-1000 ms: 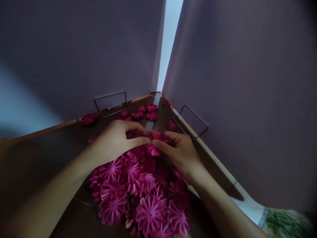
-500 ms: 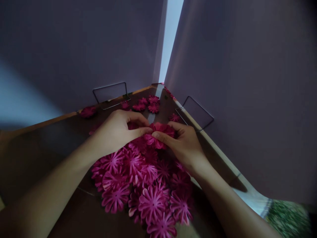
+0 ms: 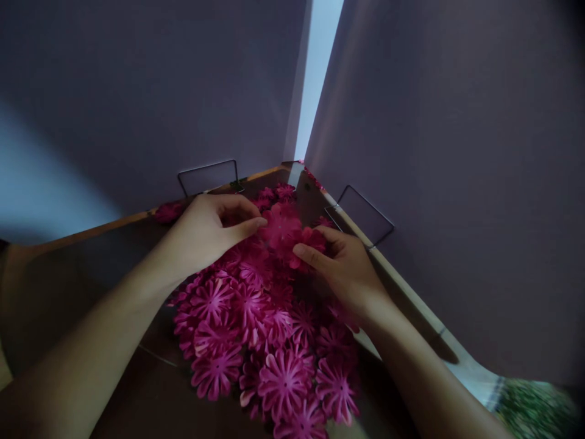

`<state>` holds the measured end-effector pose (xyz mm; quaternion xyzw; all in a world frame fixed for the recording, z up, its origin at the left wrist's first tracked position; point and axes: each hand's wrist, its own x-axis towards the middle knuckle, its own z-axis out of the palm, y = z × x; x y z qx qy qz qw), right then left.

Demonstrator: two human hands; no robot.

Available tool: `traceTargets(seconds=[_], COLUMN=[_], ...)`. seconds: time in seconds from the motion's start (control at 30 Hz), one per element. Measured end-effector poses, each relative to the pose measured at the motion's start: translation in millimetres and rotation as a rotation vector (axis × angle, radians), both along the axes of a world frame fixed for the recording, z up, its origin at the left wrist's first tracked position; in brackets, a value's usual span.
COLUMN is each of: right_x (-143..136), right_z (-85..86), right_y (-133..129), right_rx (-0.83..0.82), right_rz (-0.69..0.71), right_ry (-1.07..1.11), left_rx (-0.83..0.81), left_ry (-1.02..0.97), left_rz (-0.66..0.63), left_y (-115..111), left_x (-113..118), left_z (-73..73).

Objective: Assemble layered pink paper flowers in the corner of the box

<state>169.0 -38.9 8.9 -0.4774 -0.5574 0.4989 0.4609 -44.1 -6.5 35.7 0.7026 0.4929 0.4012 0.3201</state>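
Note:
Between the thumb and fingers of my left hand (image 3: 219,225) is a flat pink petal layer (image 3: 282,225), pinched at its left edge. My right hand (image 3: 345,262) pinches another pink flower piece (image 3: 311,242), darker and seemingly several layers thick, just below and right of the first. The two pieces overlap in view; whether they touch I cannot tell. Below both hands lies a heap of magenta fabric flowers (image 3: 283,381), many facing up with a small hole at the centre.
A dark tabletop (image 3: 137,378) carries the heap, with loose flowers (image 3: 284,191) near its far corner. Tall grey panels (image 3: 159,91) stand along both far edges, with wire stands (image 3: 208,177) at their feet. Something green (image 3: 534,408) lies at the lower right.
My hands have moved slightly apart. A single petal layer has come away to the left in my left hand, while the rest stays in my right. The view has shifted slightly.

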Motion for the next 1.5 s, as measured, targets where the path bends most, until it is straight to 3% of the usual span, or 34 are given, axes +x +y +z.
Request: traceTargets(seconds=[0.13,0.27,0.47,0.63,0.73,1.0,1.5], right_x=[2.6,4.6,6.6,5.6,2.7,-5.6,-5.0], right_z=[2.2,1.9,0.4,1.8,2.2,-3.4,-3.8], right_y=[-1.4,-1.2,1.8,2.8,2.2,-0.3,-0.9], right_rx=[-0.066,-0.144,-0.148,-0.154,-0.128,-0.11,-0.007], right_rz=[0.033,0.065,0.05,0.027,0.039,0.072,0.061], right_ry=[0.046,0.11,0.136,0.123,0.095,-0.022,-0.134], left_rx=[-0.018,-0.095,-0.095,0.003,0.038,0.01,-0.037], left_ry=[-0.08,-0.072,0.19,0.391,0.375,0.3,0.241], left_rz=[0.086,-0.006,-0.217,-0.13,-0.109,-0.197,-0.193], left_y=[5.0,5.5,3.8,5.8,3.5,-8.9,-6.9], left_x=[-11.9,-22.2,-27.3,-25.1,-17.9,4.3,9.7], left_z=[4.0,8.4,8.9,5.2,5.2,0.0,-7.2])
